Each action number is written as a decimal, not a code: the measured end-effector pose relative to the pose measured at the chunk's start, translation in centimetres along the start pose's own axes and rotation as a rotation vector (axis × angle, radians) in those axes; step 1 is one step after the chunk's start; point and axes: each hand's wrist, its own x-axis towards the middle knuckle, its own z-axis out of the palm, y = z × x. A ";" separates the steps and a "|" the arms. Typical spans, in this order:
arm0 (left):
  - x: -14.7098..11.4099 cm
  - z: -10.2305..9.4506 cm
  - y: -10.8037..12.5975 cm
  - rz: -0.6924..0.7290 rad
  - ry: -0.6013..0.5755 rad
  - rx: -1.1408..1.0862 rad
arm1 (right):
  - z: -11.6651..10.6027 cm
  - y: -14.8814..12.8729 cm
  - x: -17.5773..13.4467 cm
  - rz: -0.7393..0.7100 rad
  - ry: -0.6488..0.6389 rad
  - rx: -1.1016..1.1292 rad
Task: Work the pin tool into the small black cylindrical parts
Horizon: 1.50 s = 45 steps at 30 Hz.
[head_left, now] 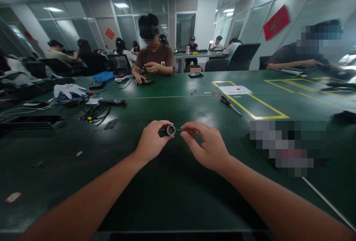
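Over the green table, my left hand [151, 140] pinches a small round part [170, 130] between thumb and fingers. The part has a dark body and a silver ring, and its open end faces me; I cannot make out its kind. My right hand [207, 142] is closed around a small screwdriver [194, 132] with a reddish translucent handle. Its thin shaft points left at the side of the round part. Whether the tip touches the part is too small to tell.
On the green table [172, 107] lie a yellow-and-black screwdriver [230, 104], a paper sheet [236, 90], a coiled black cable [96, 114], white-blue gloves [69, 91] and a blue basket [102, 76]. A blurred-out object lies at right. A co-worker [154, 57] sits opposite.
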 end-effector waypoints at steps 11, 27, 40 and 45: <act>0.0 0.0 0.0 -0.017 -0.006 -0.014 | 0.0 0.0 0.1 0.007 0.005 0.016; 0.0 -0.1 0.0 -0.001 -0.031 -0.030 | 0.0 0.1 0.1 0.021 -0.013 0.009; -0.1 0.1 -0.1 0.012 -0.038 -0.042 | 0.2 0.1 0.0 0.010 0.000 0.009; 0.0 0.0 0.0 0.013 -0.035 -0.044 | 0.0 0.0 0.0 0.002 -0.012 0.017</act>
